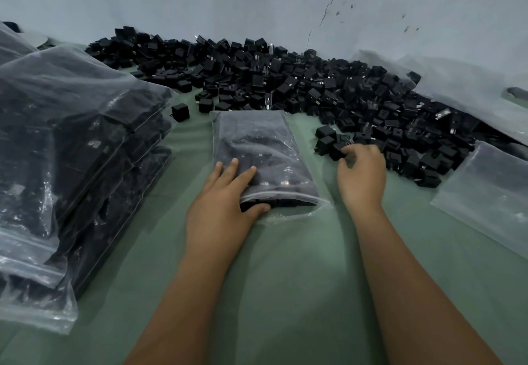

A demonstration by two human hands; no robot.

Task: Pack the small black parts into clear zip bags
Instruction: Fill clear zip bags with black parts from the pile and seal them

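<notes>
A clear zip bag [258,147] partly filled with small black parts lies on the green sheet in the middle, its open mouth toward me. My left hand [225,202] holds its near left corner, fingers flat on top and thumb at the mouth. My right hand [361,177] is to the right of the bag, fingers curled round a small black part [337,152] at the near edge of the big heap of black parts [314,90].
A stack of filled zip bags [71,164] stands at the left. Empty clear bags [491,193] lie at the right, and more plastic [457,79] leans at the pale wall. The green sheet [300,279] covers the surface near me.
</notes>
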